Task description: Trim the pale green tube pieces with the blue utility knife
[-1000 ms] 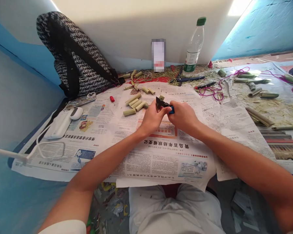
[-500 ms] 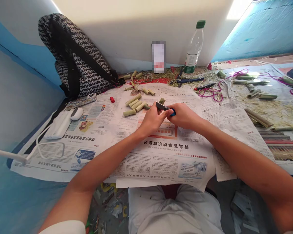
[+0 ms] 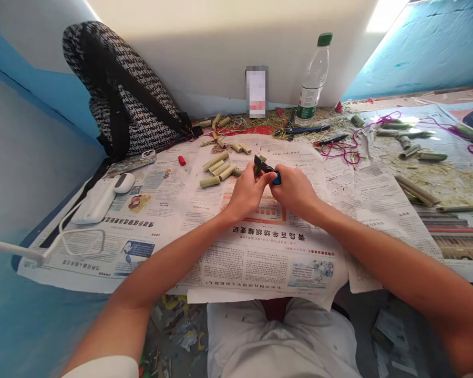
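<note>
My right hand point(image 3: 295, 190) is closed round a blue-handled knife point(image 3: 265, 168), its dark blade pointing up and left. My left hand point(image 3: 247, 190) is closed just beside it, fingers curled round something small under the blade that I cannot make out; a green stalk tip point(image 3: 262, 158) shows just beyond the blade. Both hands hover over the newspaper point(image 3: 236, 231) that covers the table. A heap of short cut green stalk pieces point(image 3: 217, 169) lies just left of my left hand.
A plastic bottle point(image 3: 312, 79) with a green cap stands at the back by the white wall. A patterned black-and-white bag point(image 3: 122, 94) leans at the back left. A white device point(image 3: 96, 200) with a cable lies left. Long stalks point(image 3: 417, 189), purple cord point(image 3: 349, 147) and shavings cover the right.
The knife blade dipped towards flat half a second ago and has tilted back up. Both hands stayed together in nearly the same spot.
</note>
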`<state>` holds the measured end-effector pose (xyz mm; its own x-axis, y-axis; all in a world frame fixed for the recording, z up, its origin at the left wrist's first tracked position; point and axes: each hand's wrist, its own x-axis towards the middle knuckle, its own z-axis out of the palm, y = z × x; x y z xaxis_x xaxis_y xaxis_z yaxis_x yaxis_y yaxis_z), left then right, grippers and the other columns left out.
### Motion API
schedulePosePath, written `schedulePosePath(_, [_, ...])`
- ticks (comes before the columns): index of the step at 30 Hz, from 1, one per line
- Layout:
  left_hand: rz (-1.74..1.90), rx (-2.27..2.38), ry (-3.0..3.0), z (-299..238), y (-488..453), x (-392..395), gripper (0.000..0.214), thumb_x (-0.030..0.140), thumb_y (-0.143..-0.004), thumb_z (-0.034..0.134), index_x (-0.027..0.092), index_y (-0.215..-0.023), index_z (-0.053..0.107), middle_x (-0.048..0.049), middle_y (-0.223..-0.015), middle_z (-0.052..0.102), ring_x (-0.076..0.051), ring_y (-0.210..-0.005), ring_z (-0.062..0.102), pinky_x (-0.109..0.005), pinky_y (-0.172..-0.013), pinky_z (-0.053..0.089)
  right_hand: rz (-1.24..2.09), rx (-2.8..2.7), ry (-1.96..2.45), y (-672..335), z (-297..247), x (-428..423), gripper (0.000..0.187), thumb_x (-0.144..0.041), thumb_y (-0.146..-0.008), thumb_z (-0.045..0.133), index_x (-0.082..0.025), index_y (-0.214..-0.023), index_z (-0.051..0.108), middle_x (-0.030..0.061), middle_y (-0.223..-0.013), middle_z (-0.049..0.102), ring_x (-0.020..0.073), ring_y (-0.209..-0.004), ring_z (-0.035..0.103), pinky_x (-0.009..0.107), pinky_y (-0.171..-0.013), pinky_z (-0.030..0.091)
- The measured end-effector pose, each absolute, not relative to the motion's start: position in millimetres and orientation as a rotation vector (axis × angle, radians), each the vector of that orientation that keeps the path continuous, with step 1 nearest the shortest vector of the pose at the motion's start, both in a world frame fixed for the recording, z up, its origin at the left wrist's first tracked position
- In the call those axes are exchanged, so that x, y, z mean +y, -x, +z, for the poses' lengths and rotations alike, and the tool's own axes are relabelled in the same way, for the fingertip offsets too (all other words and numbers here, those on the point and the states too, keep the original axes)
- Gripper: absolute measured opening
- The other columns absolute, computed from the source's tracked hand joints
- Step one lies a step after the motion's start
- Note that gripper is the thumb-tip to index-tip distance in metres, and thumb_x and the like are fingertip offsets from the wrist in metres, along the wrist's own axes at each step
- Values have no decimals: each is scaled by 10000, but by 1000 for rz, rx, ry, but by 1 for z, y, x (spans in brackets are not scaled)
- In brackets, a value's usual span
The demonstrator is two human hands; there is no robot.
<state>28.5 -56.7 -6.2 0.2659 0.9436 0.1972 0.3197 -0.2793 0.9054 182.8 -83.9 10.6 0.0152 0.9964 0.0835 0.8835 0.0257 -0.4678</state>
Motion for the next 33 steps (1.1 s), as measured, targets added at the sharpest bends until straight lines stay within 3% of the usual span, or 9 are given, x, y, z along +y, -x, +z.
schedulePosePath(5, [988,1196,-1774,0,-27,-57,623,830,-867,655,224,-911,519,-21,-819,645,-174,-755,569,-348,-709,401,449,-1910,1827,-186,12,-80,143,-248,-974,541,-199,-855,604,79,-772,648,168,-630,396,342,-619,250])
schedulePosePath(9, [913,1243,-1829,-2,-24,-59,651,851,-838,669,225,-927,514,-28,-838,636,-199,-807,574,-352,-741,412,673,-2064,1682,-196,19,-75,167,-165,-890,599,-206,-734,557,33,-696,606,148,-624,424,330,-618,275])
schedulePosePath(14, [919,1211,-1863,-10,-26,-60,623,836,-859,663,228,-901,534,-46,-852,617,-240,-888,594,-369,-796,444,852,-2170,1565,-205,26,-73,139,-101,-834,595,-208,-747,582,0,-677,599,140,-628,456,317,-624,292])
schedulePosePath(18, [917,1176,-1838,-11,-26,-57,613,829,-875,650,227,-886,536,-34,-815,620,-220,-819,578,-361,-760,436,643,-2104,1763,-198,23,-77,120,-158,-877,595,-205,-768,612,48,-743,646,163,-647,464,334,-627,269])
schedulePosePath(21, [969,1163,-1795,-11,-26,-56,602,806,-874,677,223,-979,570,-43,-887,685,-216,-833,599,-356,-766,439,467,-2008,1889,-190,17,-81,108,-204,-920,574,-197,-866,667,95,-824,687,187,-673,483,344,-632,249])
schedulePosePath(33, [1021,1116,-1720,-5,-30,-53,645,862,-871,614,223,-873,529,-20,-801,610,-188,-780,538,-355,-761,401,467,-1849,1866,-180,17,-83,102,-216,-948,543,-190,-908,633,102,-828,681,191,-671,469,337,-632,268])
